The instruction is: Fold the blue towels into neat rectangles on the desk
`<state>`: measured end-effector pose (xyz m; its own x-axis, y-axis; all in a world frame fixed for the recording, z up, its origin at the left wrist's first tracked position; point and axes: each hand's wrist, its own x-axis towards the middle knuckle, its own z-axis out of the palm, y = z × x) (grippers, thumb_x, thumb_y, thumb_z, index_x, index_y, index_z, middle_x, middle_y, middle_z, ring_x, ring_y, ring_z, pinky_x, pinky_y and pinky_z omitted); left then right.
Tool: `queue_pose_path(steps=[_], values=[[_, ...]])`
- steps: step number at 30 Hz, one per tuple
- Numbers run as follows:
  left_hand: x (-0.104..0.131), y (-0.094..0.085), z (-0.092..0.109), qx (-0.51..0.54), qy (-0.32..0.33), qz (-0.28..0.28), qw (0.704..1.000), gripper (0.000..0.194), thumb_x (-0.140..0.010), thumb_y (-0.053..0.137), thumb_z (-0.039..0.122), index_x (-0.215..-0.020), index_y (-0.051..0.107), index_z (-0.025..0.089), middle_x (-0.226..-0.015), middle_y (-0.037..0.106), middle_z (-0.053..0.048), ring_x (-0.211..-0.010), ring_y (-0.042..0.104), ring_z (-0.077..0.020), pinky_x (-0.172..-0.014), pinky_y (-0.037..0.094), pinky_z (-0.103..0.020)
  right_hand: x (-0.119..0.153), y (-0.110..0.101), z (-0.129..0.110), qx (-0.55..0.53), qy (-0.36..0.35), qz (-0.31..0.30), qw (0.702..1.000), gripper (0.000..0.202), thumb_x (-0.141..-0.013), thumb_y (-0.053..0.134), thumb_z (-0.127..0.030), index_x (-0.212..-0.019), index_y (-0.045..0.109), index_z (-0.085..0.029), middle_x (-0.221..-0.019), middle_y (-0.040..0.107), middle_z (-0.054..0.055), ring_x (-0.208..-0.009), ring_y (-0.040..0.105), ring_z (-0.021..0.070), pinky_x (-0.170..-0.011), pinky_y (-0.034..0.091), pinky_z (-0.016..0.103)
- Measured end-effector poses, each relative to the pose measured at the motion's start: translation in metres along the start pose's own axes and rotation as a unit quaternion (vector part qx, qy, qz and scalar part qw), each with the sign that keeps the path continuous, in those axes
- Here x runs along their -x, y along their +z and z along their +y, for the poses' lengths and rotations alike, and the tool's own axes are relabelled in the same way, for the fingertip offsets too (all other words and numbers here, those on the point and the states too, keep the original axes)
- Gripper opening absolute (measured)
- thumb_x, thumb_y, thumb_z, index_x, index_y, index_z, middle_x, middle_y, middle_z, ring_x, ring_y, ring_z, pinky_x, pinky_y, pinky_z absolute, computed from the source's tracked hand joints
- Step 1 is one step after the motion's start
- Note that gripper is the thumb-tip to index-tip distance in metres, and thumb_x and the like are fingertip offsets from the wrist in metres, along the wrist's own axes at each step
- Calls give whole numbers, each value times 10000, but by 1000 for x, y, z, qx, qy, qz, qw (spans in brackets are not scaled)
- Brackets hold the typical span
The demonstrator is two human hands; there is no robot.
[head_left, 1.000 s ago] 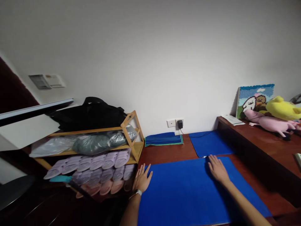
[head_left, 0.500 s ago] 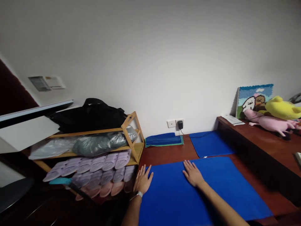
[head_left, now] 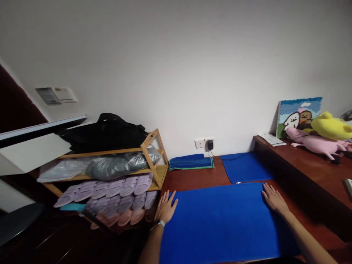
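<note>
Big blue cloth (head_left: 220, 223) lies flat at lower centre of frame, on the red-brown table (head_left: 198, 179). Long axis runs left-right; far edge points roughly along the wall, rising slightly toward frame right. Left hand (head_left: 166, 208) palm down at its far left corner, fingers straight and moderately spread, holding nothing; pale watch (head_left: 161, 223) on that wrist. Right hand (head_left: 275, 200) palm down at its far right corner, fingers extended, slight gaps, nothing gripped. Counts: 1 big cloth, 1 smaller blue cloth (head_left: 246, 168) flat just behind it, 1 folded blue cloth (head_left: 189, 162) with green edging by the wall. 1 black adapter (head_left: 210, 145) in the wall socket; its cord (head_left: 233, 159) crosses the smaller cloth. 6 lilac slippers (head_left: 115, 187) in the upper row on the wooden rack (head_left: 161, 171), frame left; lower rows overlap, can't count. 1 black bag (head_left: 107, 134) on rack top, plastic-wrapped bundle (head_left: 115, 167) beneath. Right side: 1 yellow plush (head_left: 330, 125) on 1 pink plush (head_left: 313, 141), fluffy picture (head_left: 299, 115) behind. Those sit on a raised ledge (head_left: 310, 167), whose dark face bounds the table at right; rack bounds it at left.
</note>
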<state>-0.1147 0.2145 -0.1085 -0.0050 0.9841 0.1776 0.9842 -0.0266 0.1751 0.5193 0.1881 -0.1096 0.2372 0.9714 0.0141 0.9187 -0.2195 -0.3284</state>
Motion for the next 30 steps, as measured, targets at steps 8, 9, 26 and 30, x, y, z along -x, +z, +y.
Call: queue_pose_path(steps=[8, 9, 26, 30], values=[[2, -32, -6, 112, -32, 17, 993, 562, -1073, 346, 466, -1562, 497, 235, -1692, 406, -115, -1527, 426, -261, -1220, 392, -415, 70, 34, -92, -21, -110, 34, 993, 768, -1009, 165, -558, -1635, 374, -164, -1704, 347, 60, -1603, 216, 260, -1323, 179, 471], [9, -36, -8, 115, -29, 23, 993, 546, -1073, 340, 448, -1543, 521, 238, -1686, 423, -98, -1517, 444, -247, -1216, 401, -402, 82, 40, -112, -33, -132, 38, 990, 749, -1023, 170, -559, -1637, 372, -181, -1704, 347, 57, -1602, 224, 257, -1322, 183, 479], [147, -33, -5, 2, 54, 31, 998, 539, -1069, 405, 446, -1584, 466, 296, -1687, 408, -70, -1551, 376, -242, -1277, 331, -491, 180, 91, -356, -63, -309, -114, 942, 718, -1061, 213, -529, -1655, 268, -128, -1718, 232, 113, -1614, 173, 260, -1321, 137, 505], [146, -31, -7, 6, 55, 33, 998, 555, -1071, 400, 476, -1593, 449, 296, -1698, 385, -72, -1557, 362, -249, -1277, 330, -502, 156, 75, -290, -26, -244, -85, 966, 746, -1040, 246, -554, -1647, 304, -124, -1712, 257, 112, -1609, 198, 270, -1316, 154, 502]])
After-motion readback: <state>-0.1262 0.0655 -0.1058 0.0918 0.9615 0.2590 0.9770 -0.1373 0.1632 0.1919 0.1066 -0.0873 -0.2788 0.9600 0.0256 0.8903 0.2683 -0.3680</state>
